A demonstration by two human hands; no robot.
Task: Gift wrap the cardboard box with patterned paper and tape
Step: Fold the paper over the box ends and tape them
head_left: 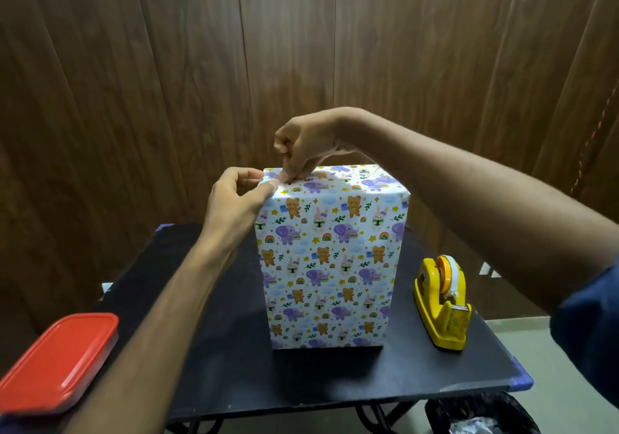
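Note:
The box [330, 259] stands upright in the middle of a small black table [234, 366], covered in white paper printed with bears, elephants, rabbits and rainbows. My left hand [236, 199] grips the box's top left corner, thumb on the front edge. My right hand [303, 147] reaches over from the right and presses its fingertips down on the top face at that same corner. Whether a piece of tape lies under the fingers cannot be made out. A yellow tape dispenser [442, 303] with a white roll sits on the table to the right of the box.
A red-lidded container [58, 361] rests at the lower left, beside the table's front left edge. A wood-panelled wall [301, 48] rises close behind the table. A dark bin with a liner [479, 415] sits on the floor under the front right corner.

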